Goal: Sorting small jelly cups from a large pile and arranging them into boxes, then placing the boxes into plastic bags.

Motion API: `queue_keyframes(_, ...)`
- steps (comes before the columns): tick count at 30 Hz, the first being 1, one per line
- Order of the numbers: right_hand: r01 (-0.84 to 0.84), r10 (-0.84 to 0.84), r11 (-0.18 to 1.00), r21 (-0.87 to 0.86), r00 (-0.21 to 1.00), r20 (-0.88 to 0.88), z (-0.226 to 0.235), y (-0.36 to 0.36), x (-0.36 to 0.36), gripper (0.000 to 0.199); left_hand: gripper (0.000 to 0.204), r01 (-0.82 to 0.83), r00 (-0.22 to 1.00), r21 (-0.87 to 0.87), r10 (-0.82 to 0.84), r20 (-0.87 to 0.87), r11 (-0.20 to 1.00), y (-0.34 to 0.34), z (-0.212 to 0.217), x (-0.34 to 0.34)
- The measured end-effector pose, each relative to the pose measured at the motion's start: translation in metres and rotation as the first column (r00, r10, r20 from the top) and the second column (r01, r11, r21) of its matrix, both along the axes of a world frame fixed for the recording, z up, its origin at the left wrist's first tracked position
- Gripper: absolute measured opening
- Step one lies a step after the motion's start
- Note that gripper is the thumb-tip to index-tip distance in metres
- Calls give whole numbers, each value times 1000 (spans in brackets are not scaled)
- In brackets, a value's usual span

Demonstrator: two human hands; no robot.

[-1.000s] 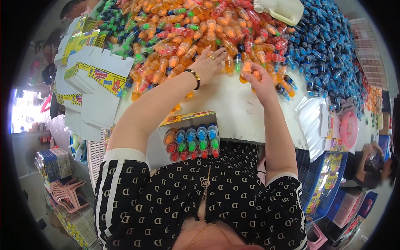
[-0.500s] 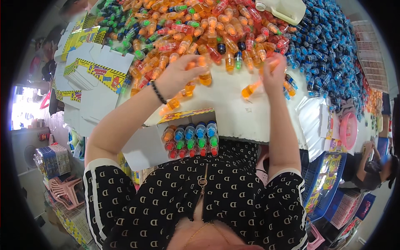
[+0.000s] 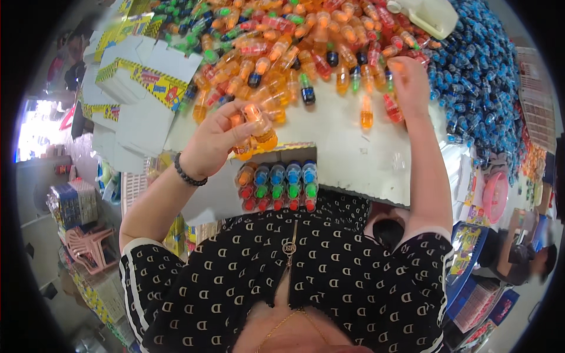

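My left hand (image 3: 220,132) is closed around two small orange bottles (image 3: 260,130), lifted just behind an open carton. The carton (image 3: 200,187) lies against my front with its white flap out to the left. In it stand rows of small bottles (image 3: 276,187) with orange, blue, green and red caps. My right hand (image 3: 410,85) is at the near edge of the bottle pile, fingers pinched at a bottle with an orange cap (image 3: 397,66); the fingertips are partly hidden. Close to it lie a red bottle (image 3: 392,109) and an orange bottle (image 3: 366,113).
A heap of mixed orange, red and green bottles (image 3: 321,32) covers the far table, with blue bottles (image 3: 477,76) at the right. Flattened cartons (image 3: 132,97) are stacked left. A whitish jug (image 3: 432,16) lies on the heap. Another person (image 3: 515,253) sits at far right.
My left hand has drawn back from the heap toward the carton, carrying orange bottles. My right hand has moved right and farther away, to the pile's edge.
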State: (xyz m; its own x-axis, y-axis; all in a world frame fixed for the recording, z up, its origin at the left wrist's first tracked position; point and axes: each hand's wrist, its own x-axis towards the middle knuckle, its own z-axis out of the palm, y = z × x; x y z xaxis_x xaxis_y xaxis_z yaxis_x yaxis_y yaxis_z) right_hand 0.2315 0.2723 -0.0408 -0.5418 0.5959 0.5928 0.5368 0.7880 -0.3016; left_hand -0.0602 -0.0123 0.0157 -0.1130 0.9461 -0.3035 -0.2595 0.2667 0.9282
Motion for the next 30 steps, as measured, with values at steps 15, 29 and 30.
queue_keyframes(15,-691,723,523,-499,670,-169,15,-184,-75,34,38,533,569,250,-124,-813,809,-51,-38,13)
queue_keyframes(29,397,-302,898,-187,868,394,-51,-70,4,39,58,324,467,-522,-614,-637,789,-31,-21,-22)
queue_keyframes(30,391,-295,901,-190,871,393,-47,-73,0,39,58,318,470,-524,-612,-636,790,-29,-25,-26)
